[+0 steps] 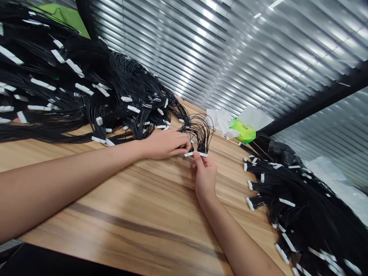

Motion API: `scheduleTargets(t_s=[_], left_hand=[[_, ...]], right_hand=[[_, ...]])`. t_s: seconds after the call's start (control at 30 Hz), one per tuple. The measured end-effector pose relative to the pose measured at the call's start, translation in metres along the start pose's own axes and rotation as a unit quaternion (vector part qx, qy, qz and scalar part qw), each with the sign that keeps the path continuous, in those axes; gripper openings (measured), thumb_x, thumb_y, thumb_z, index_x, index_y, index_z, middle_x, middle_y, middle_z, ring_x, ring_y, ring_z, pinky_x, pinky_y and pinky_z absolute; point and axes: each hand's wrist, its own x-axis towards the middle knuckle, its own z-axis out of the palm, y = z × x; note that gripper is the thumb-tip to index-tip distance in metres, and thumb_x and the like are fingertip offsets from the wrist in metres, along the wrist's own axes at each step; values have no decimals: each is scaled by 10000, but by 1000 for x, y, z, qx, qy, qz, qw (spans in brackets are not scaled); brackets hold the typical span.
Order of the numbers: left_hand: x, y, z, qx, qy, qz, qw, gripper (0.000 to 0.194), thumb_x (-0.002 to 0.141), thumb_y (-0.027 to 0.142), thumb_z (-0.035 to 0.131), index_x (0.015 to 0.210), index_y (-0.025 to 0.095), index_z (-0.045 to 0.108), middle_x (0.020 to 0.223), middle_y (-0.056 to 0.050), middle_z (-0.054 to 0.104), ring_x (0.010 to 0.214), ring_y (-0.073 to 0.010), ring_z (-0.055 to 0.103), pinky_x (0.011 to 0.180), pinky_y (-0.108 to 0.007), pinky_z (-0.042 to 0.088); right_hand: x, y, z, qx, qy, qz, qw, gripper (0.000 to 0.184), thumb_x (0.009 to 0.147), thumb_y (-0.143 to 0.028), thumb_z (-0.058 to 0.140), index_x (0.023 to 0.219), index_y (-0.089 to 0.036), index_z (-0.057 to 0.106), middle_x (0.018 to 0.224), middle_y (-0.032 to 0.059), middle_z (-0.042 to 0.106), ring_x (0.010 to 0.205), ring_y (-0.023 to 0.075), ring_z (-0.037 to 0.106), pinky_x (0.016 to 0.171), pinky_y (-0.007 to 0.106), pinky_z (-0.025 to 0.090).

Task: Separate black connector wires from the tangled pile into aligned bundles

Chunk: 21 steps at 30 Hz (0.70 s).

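Observation:
A long white connector (203,155) with many thin black wires (202,132) looping up behind it is pinched between the thumb and fingers of my right hand (205,174). My left hand (169,143) is at the connector's left end, its fingers bent together near the wires. What those fingertips hold, if anything, is too small to make out. Both hands are just above the wooden table (149,207). Behind my left hand, the wires run toward a big heap of black wire harnesses (129,80) with white connectors.
A second pile of black harnesses (310,207) with white connectors lies on the right. At the back are a green tissue pack (244,130), crumpled white tissue (220,120) and a black bag-like item (283,153). A corrugated metal wall (201,50) stands behind the table.

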Motion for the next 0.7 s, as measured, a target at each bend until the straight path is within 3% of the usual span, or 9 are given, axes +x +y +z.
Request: scheduleTargets(t_s=[0.17,0.3,0.4,0.57,0.7], left_hand=[[-2,-1,4,39,12,-10,999,191,933,366,483,887,205,576,830,-4,613,729,-157,552,642,-266,326],[-3,-2,7,74,57,13,996,256,936,391,468,809,187,554,784,-16,590,736,-168,540,682,-285,335],[-4,-4,6,28,75,10,997,258,946,398,440,854,189,560,827,-20,598,764,-162,537,697,-279,349],[-4,-5,4,-46,44,-10,998,288,956,412,402,826,190,531,828,-15,585,754,-148,525,654,-268,355],[-5,-4,3,-16,120,38,992,386,958,399,371,643,192,454,641,-3,520,643,-145,470,664,-299,349]], right_hand=[[-2,-2,1,2,-7,7,1000,309,693,-450,704,740,-148,662,533,-52,477,513,94,383,500,235,308],[0,-2,1,36,-4,6,999,310,688,-434,715,795,-146,674,573,-45,503,533,92,396,522,234,326],[1,-1,1,55,10,10,998,317,693,-444,713,819,-155,678,603,-41,513,541,89,391,517,231,310],[0,-2,1,57,7,1,998,309,692,-448,713,813,-165,681,630,-41,526,547,86,396,548,240,336],[0,-2,1,55,5,-1,998,308,694,-441,711,808,-157,674,598,-49,499,545,90,392,537,241,330]])
